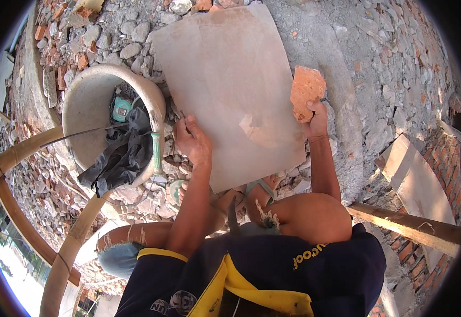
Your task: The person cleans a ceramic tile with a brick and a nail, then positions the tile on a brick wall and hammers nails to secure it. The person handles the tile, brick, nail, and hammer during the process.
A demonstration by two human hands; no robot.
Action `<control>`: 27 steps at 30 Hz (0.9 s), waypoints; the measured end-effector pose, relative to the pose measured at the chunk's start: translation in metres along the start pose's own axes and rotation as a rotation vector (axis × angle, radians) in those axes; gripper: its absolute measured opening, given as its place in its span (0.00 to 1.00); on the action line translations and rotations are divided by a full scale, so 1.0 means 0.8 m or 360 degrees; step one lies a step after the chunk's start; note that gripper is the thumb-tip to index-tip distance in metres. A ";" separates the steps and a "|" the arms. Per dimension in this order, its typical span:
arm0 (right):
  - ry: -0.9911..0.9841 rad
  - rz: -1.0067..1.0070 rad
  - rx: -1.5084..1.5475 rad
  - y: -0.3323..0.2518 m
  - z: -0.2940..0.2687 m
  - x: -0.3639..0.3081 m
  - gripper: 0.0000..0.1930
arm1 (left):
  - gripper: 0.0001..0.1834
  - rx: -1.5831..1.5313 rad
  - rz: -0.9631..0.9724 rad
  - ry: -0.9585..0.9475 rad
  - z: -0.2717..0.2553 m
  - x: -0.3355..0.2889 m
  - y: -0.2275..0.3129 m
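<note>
Crouching over rubble, the person is steadying a large beige tile [225, 90] that is lying flat on the stony ground [378, 63] in front of the knees. The right hand [315, 119] is clenched around a chunk of orange brick [307, 92], which is standing at the tile's right edge, while the left hand [193, 140] is resting on the tile's left edge and gripping a thin dark tool [184, 120]; whether that is a nail or a pencil is too small to tell.

The tile is sitting on loose, uneven stones, so a hard knock from the brick is likely to be cracking it away from any intended line, or chipping the edge further; a pale flaked patch is already showing near its near-right part. The brick itself is looking crumbly and could be breaking in the fist. The left fingers are lying close to where the tool is pointing, so a slip could be catching them. Just left, a concrete basin [82, 100] holding dark cloth [119, 156] is crowding that elbow.
</note>
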State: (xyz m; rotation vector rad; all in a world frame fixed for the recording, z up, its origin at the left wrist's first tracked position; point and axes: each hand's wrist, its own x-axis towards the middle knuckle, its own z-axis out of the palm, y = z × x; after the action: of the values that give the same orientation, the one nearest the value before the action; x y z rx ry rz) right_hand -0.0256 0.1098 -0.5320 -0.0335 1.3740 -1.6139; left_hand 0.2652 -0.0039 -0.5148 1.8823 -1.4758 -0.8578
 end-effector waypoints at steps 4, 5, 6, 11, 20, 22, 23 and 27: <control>0.0051 -0.0130 0.0186 -0.007 -0.019 -0.040 0.32 | 0.20 -0.0210 0.0228 -0.0027 0.010 0.037 0.046; 0.0036 -0.0179 0.0221 -0.011 -0.024 -0.058 0.34 | 0.20 -0.0306 0.0329 -0.0024 0.016 0.049 0.063; -0.0018 -0.0227 0.0285 -0.014 -0.028 -0.077 0.35 | 0.19 -0.0286 0.0534 -0.0036 0.019 0.059 0.080; 0.0244 -0.0277 0.0486 0.000 -0.014 -0.173 0.47 | 0.13 -0.0272 0.1119 -0.0434 0.094 0.128 0.198; 0.0346 -0.0524 0.0067 -0.012 -0.056 -0.193 0.48 | 0.08 -0.0133 0.1074 0.0033 0.134 0.099 0.214; 0.0487 -0.0545 0.0023 -0.032 -0.081 -0.161 0.40 | 0.09 0.0031 0.0821 0.0155 0.095 0.072 0.137; 0.0726 -0.0416 0.0027 -0.050 -0.096 -0.133 0.34 | 0.11 0.0093 0.0645 0.0132 0.077 0.056 0.101; 0.0880 -0.0507 -0.0397 -0.089 -0.152 -0.025 0.25 | 0.13 0.0085 -0.0134 -0.0015 0.041 -0.018 0.002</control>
State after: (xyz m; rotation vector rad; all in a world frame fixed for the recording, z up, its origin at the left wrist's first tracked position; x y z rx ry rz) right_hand -0.1299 0.2048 -0.5104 0.0532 2.0784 -1.7771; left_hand 0.2359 0.0080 -0.5320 1.9944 -1.4470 -0.8754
